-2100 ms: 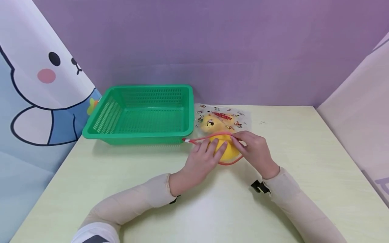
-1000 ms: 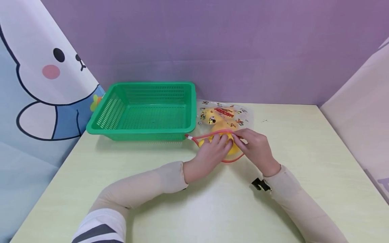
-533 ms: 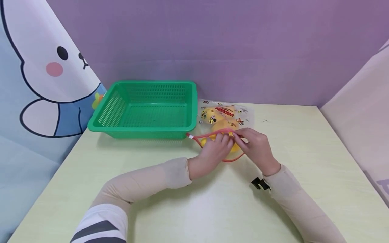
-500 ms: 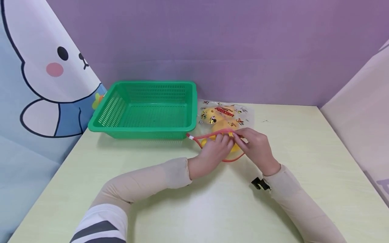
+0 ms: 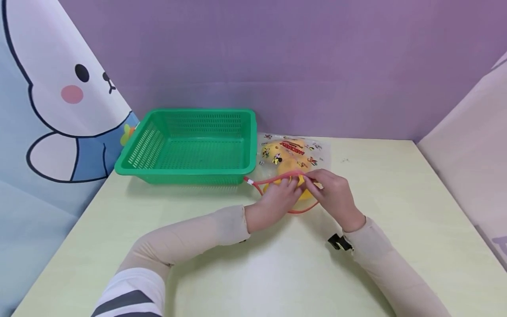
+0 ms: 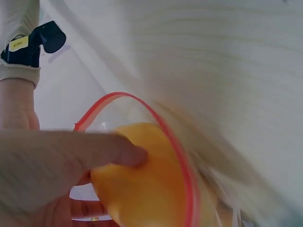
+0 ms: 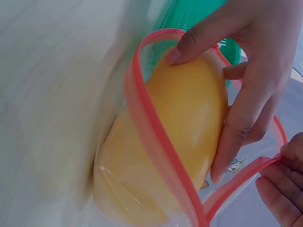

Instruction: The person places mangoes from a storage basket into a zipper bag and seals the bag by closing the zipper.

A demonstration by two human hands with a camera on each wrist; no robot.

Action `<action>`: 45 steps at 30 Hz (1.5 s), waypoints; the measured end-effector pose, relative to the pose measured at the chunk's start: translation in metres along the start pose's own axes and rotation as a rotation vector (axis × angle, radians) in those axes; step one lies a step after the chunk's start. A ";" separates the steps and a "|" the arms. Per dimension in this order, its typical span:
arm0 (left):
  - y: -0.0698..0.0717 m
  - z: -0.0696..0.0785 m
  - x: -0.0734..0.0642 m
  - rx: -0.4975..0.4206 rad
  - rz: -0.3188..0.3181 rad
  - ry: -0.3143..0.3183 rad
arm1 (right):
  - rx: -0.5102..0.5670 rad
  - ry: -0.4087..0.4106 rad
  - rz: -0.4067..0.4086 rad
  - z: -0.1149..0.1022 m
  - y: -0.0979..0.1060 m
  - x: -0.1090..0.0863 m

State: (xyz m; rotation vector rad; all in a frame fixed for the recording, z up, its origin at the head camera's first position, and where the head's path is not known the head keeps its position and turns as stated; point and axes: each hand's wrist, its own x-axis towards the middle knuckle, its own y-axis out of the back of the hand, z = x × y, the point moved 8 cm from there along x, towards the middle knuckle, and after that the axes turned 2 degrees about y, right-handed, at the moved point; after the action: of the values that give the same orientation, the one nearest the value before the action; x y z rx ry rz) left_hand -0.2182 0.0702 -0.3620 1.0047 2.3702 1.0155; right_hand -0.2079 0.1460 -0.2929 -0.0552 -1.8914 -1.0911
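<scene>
A clear zip bag (image 5: 324, 154) with printed cartoon figures and a red zip edge (image 7: 151, 127) lies on the table, its mouth spread open. My left hand (image 5: 275, 202) reaches into that mouth and grips a smooth, rounded yellow object (image 7: 189, 109); the thumb (image 6: 128, 150) presses on its near side. More yellow-orange shapes show through the plastic farther inside. Between thumb and fingers, my right hand (image 5: 334, 193) pinches the red edge at the bag's right side. In the head view, my left hand hides part of the yellow object, so its exact kind is unclear.
A green plastic basket (image 5: 185, 172) with slotted walls stands left of the bag, close to it. A purple backdrop (image 5: 285, 57) hangs behind the pale table (image 5: 198, 281). A printed rabbit cloth (image 5: 43, 101) covers the left side.
My left hand has moved up and right, deeper into the bag's mouth, and the yellow object has slid farther in. My right hand keeps its pinch on the red edge.
</scene>
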 end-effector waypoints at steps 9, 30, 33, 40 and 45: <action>0.000 -0.001 0.001 -0.084 0.020 0.022 | -0.001 0.013 0.011 -0.002 0.003 0.001; -0.011 -0.005 0.021 -0.208 -0.028 0.100 | 0.011 0.017 0.017 -0.002 0.000 -0.003; -0.011 -0.005 0.022 -0.187 -0.010 0.111 | 0.018 0.016 0.019 -0.002 0.000 -0.003; -0.011 -0.006 0.021 -0.192 0.022 0.135 | 0.015 0.029 0.028 -0.002 -0.001 -0.003; -0.011 -0.003 0.014 -0.174 0.032 0.103 | 0.005 0.020 0.017 -0.001 -0.002 -0.004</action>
State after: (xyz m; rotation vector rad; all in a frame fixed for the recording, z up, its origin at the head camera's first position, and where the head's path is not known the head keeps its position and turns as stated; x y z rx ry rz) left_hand -0.2340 0.0740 -0.3690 0.9498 2.3045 1.2892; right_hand -0.2062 0.1459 -0.2966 -0.0571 -1.8730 -1.0720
